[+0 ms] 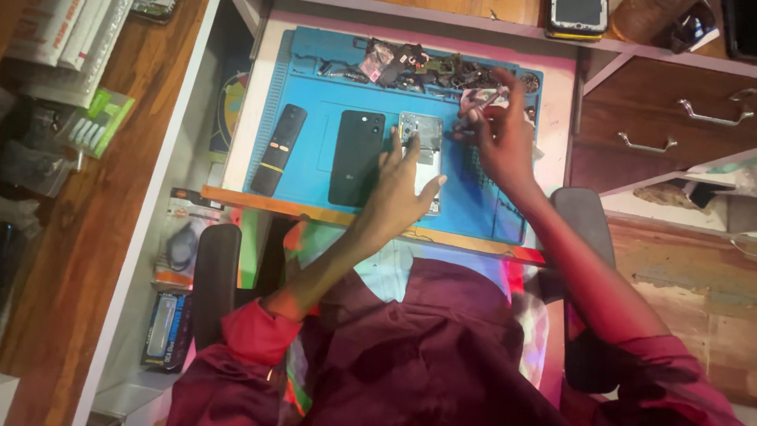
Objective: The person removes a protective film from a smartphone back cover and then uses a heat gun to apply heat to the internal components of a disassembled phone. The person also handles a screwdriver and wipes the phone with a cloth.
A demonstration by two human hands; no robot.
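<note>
Two bare hands work over a blue repair mat point(315, 170) that covers most of a white tabletop point(246, 126), seen from a camera looking straight down. The left hand point(402, 185) lies flat with its fingers spread, pressing down on an opened phone point(422, 146) whose silver insides face up. This opened phone sits near the middle of the mat, a little toward its right side, with its lower end close to the mat's near edge. The right hand point(501, 134) hovers just beside the phone's upper right corner, its fingers drawn together in a pinch on a thin tool or small part; the picture is too blurred to tell which.

Just left of the opened phone, almost touching it, lies a black phone back cover point(356, 156), face down and upright along the mat. Farther left, well apart from the hands, a slim black remote-shaped device point(278, 148) with a yellow band lies tilted near the mat's left edge. A heap of small dark parts and scraps point(426, 69) is strewn along the mat's far edge. Dark red sleeves point(256, 327) cover both forearms. A wooden drawer unit point(662, 118) with metal handles stands to the right of the tabletop.
</note>
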